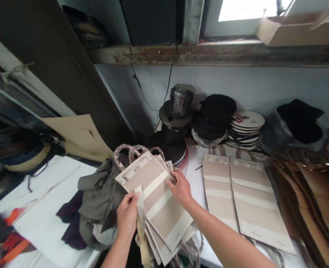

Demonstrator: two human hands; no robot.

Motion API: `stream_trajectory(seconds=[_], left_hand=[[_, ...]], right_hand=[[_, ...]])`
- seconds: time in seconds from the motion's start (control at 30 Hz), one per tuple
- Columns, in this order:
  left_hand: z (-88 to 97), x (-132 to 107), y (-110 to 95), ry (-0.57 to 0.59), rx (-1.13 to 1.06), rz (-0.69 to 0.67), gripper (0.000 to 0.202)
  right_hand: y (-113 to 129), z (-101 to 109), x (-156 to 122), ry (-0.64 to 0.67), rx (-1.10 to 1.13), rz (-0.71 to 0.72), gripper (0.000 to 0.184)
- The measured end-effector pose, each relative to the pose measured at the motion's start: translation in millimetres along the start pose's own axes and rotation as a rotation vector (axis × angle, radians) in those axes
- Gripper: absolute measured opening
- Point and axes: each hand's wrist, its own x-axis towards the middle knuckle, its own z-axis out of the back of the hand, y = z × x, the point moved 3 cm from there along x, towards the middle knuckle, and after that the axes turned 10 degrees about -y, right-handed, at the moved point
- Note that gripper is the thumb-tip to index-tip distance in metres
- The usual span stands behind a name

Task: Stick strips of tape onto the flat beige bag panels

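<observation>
A stack of beige bag panels (138,172) with pale cross bands lies fanned and tilted in front of me. Looped handles (123,152) wrapped in clear plastic stick out at its far end. My left hand (127,212) pinches a pale strip (140,206) at the near left side of the top panel; whether the strip is still attached there I cannot tell. At the far right edge of the same panel, my right hand (180,187) grips with thumb on top and fingers partly hidden behind it.
Two more beige panels (249,175) lie on the white table at right, beside a row of brown bag pieces (325,197). Grey cloth (101,190) is bunched on the left. Black webbing rolls (216,109) and white reels (249,121) stand along the wall.
</observation>
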Motion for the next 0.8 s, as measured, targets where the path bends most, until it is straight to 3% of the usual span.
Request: stream_trajectory(seconds=[0.1,0.2,0.3,0.43,0.53,0.7,0.8], left_hand=[[25.7,7.7,-0.3,-0.096,0.019,0.003,0.052],[50.2,16.4,-0.6,-0.190,0.093,-0.046,0.053],[61.4,19.8,-4.5,-0.179,0.142,-0.114,0.049],[55.3,13.3,-14.1,-0.087,0.121,-0.130,0.039],[47.0,5.3,-20.3,-0.085,0.061,-0.088,0.036],[40.1,-4.8,-28.9,-0.144,0.014,-0.085,0.032],[38.2,-7.9,-30.8,-0.149,-0.020,-0.080,0.034]], right_hand=[[12.7,-26.9,-4.1,0.061,-0.017,-0.025,0.026],[29.3,-51.0,-13.0,0.130,-0.035,0.037,0.023],[40.3,-62.5,-22.3,0.159,-0.078,0.071,0.022],[35.7,-54.2,-26.4,0.136,-0.138,0.000,0.031],[31.9,-44.0,-25.7,0.140,-0.134,-0.055,0.029],[48.8,-33.6,-21.2,0.411,0.257,-0.146,0.034],[42.7,-4.9,-7.9,0.424,0.388,-0.177,0.040]])
